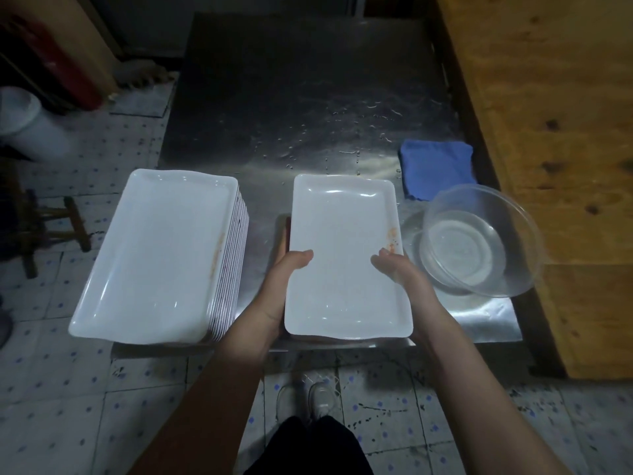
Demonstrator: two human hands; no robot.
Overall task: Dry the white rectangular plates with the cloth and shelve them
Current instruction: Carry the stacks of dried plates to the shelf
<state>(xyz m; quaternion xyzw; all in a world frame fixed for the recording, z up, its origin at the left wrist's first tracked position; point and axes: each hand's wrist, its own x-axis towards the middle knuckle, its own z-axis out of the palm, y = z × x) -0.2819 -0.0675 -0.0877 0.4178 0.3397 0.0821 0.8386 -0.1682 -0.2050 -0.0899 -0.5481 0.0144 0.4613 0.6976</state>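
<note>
Plate [346, 234] clasped between left hand [278, 286], right hand [406, 279]

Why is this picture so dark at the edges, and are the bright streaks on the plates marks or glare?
Head view: the wide-angle lens curves the edges of the steel table and dims the corners; light pools at the near centre; the bright streaks on the held plate and the stack are glare; the orange smear near the right hand looks like a real stain.
</note>
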